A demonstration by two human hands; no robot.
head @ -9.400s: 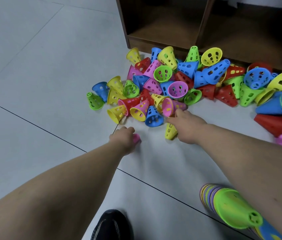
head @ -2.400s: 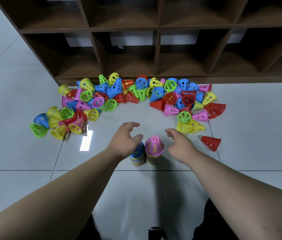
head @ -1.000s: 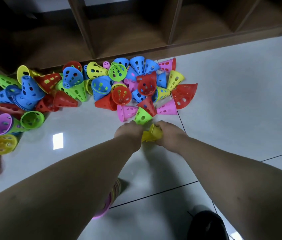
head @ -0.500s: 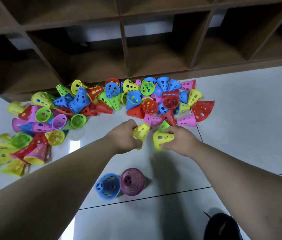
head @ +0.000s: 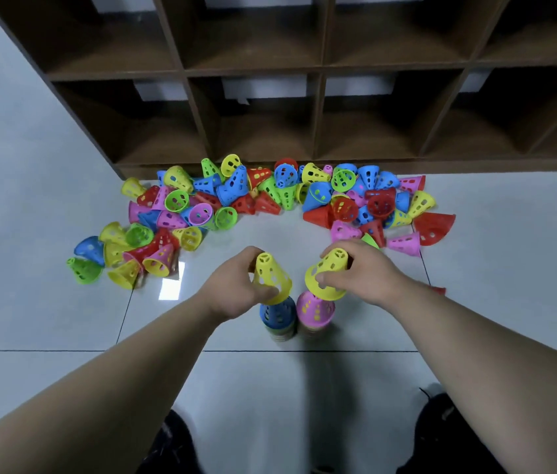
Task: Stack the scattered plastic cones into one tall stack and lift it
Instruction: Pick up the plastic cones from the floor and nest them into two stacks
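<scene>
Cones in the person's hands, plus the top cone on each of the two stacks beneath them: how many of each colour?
Yellow: 2, the left yellow cone in the left hand and the right yellow cone in the right hand
Blue: 1, the blue cone topping the left stack
Pink: 1, the pink cone topping the right stack
Total: 4

Bare floor open between hands and cone pile at 12 o'clock. Two stacks directly below both hands. Shelf behind the pile.
</scene>
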